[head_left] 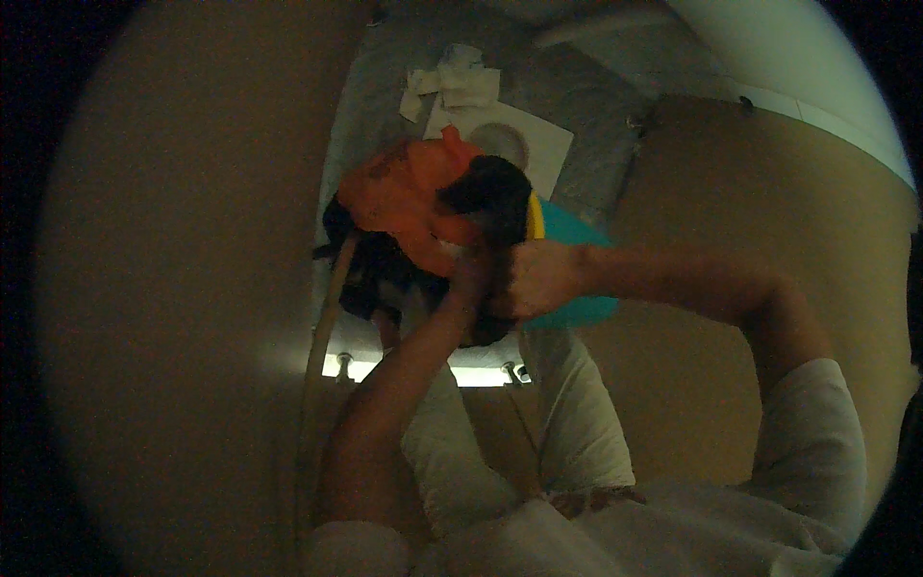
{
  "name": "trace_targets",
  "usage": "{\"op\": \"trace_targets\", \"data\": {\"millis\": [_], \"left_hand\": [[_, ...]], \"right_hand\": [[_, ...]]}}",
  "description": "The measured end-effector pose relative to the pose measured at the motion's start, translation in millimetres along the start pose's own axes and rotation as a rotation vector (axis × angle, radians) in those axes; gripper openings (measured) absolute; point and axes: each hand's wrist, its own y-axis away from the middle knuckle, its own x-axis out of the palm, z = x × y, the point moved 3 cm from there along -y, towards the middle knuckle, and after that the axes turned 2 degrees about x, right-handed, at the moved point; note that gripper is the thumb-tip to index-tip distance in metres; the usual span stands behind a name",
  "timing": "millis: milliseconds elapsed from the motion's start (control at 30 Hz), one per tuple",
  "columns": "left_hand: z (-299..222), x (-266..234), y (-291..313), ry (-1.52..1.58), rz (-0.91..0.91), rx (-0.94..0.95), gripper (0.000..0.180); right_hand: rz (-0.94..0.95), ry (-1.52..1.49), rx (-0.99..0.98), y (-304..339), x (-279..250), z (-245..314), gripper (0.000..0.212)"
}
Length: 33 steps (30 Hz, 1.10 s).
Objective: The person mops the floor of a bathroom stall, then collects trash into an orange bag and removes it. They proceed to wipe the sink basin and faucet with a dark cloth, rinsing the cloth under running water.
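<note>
A crumpled orange bag-like bundle (pixel 399 188) lies in front of me, with loose black material (pixel 490 197) bunched against its right side. My left hand (pixel 468 277) reaches into the fold between the two, its fingers hidden. Close beside it, my right hand (pixel 543 277) is closed in a fist at the edge of the black material and seems to grip it. Behind the right hand is a teal object (pixel 582 310), perhaps a bucket or bin, with a curved yellow strip (pixel 536 217) along its edge. Dim light blurs the details.
Beyond the bundle, a pale square board (pixel 548 144) with a round mark lies on the grey floor near crumpled papers (pixel 471 87). A thin wooden stick (pixel 332 298) leans at the left. Brown panels rise on both sides. A bright strip with metal fittings (pixel 510 373) runs near my legs.
</note>
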Motion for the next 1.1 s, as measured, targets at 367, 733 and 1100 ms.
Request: {"op": "trace_targets", "data": {"millis": [367,733,1100], "left_hand": [[18,5,-10,0.000,0.000,-0.078,0.024],[188,0,75,0.017,-0.325,-0.502,0.032],[226,54,53,0.541,-0.093,-0.631,0.048]], "right_hand": [[0.086,0.033,0.049,23,4,-1,0.012],[0.134,-0.015,0.101,74,6,0,0.019],[0.243,0.147,0.599,119,-34,-107,0.025]]}}
